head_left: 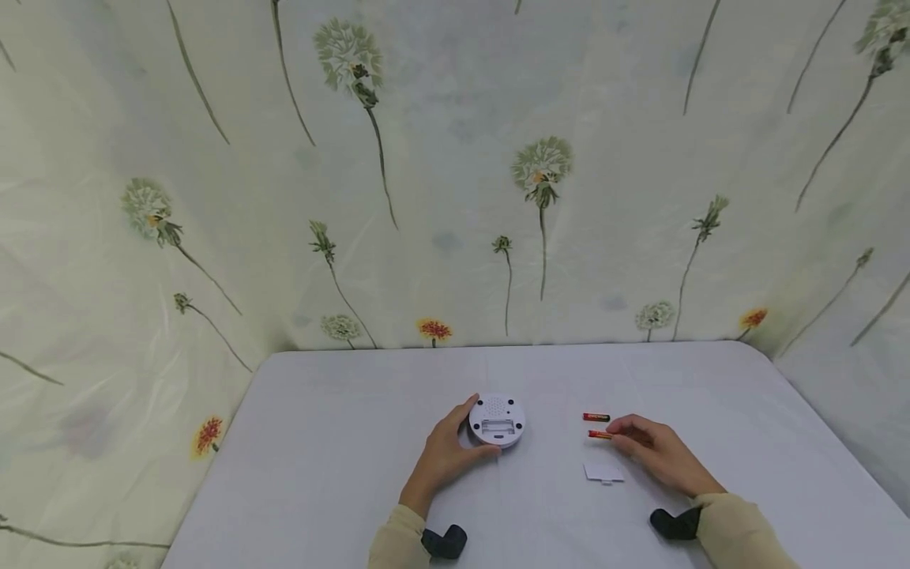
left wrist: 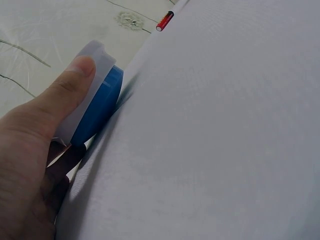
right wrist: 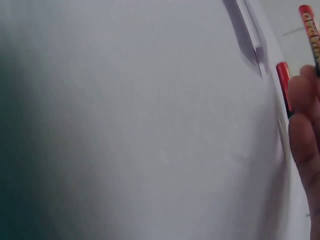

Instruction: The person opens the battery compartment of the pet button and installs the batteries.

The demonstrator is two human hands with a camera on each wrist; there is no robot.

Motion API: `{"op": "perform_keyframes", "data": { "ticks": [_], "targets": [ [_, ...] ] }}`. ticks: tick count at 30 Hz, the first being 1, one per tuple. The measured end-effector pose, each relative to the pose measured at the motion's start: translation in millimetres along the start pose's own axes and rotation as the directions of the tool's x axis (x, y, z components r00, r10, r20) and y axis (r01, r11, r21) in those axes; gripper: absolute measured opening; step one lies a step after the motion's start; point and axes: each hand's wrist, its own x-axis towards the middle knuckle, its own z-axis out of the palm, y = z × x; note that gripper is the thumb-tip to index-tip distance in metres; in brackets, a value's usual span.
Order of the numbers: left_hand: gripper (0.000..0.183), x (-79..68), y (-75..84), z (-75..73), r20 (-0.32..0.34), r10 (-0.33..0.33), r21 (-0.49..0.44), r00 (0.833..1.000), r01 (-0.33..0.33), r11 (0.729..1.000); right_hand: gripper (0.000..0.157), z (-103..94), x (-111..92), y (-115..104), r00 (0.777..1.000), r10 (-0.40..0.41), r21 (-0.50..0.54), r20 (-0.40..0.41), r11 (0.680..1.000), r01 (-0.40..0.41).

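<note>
My left hand [head_left: 448,454] grips a round white device [head_left: 496,407] by its rim, thumb on the near side. The underside faces up, with small dark feet, a dotted grille and an uncovered battery compartment [head_left: 498,427]. A blue part [left wrist: 102,102] of the device shows in the left wrist view. My right hand [head_left: 659,454] pinches a red and black battery [right wrist: 310,32] between thumb and fingertips. Just beyond it, a second battery [head_left: 596,416] lies on the table. Nearer to me lies a flat white battery cover [head_left: 603,472] with a small tab.
A white cloth covers the table [head_left: 341,450]. Behind it hangs a pale curtain [head_left: 455,158] printed with dandelions, which meets the table's far edge. Each wrist carries a black camera mount [head_left: 445,543].
</note>
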Motion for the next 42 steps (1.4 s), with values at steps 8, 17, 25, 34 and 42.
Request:
{"op": "perform_keyframes", "data": {
  "ticks": [8, 17, 25, 34, 42],
  "targets": [
    [0.095, -0.3, 1.9, -1.3, 0.010, 0.000, -0.010, 1.000, 0.000, 1.000, 0.016, 6.4, 1.6, -25.8, 1.000, -0.007, -0.003, 0.007, 1.000, 0.007],
    [0.095, 0.0, 1.5, -1.8, 0.004, 0.000, -0.007, 1.000, 0.000, 1.000, 0.013, 10.4, 5.1, -27.3, 0.995, -0.085, 0.024, -0.043, 0.996, 0.086],
    [0.095, 0.5, -0.7, 0.2, 0.008, -0.003, -0.010, 1.000, 0.003, 1.000, 0.017, 20.9, 12.5, -34.3, 0.994, -0.093, 0.034, -0.055, 0.995, 0.095],
    [0.094, 0.5, -0.3, -1.2, 0.006, -0.006, -0.012, 1.000, 0.006, 1.000, 0.016, 32.7, 20.4, -42.1, 0.994, -0.090, 0.025, -0.062, 0.995, 0.091],
    [0.094, -0.2, 0.9, -0.4, 0.004, -0.010, -0.008, 1.000, 0.010, 1.000, 0.016, 41.2, 22.8, -47.3, 0.996, -0.060, 0.086, -0.065, 0.994, 0.066]
  ]
}}
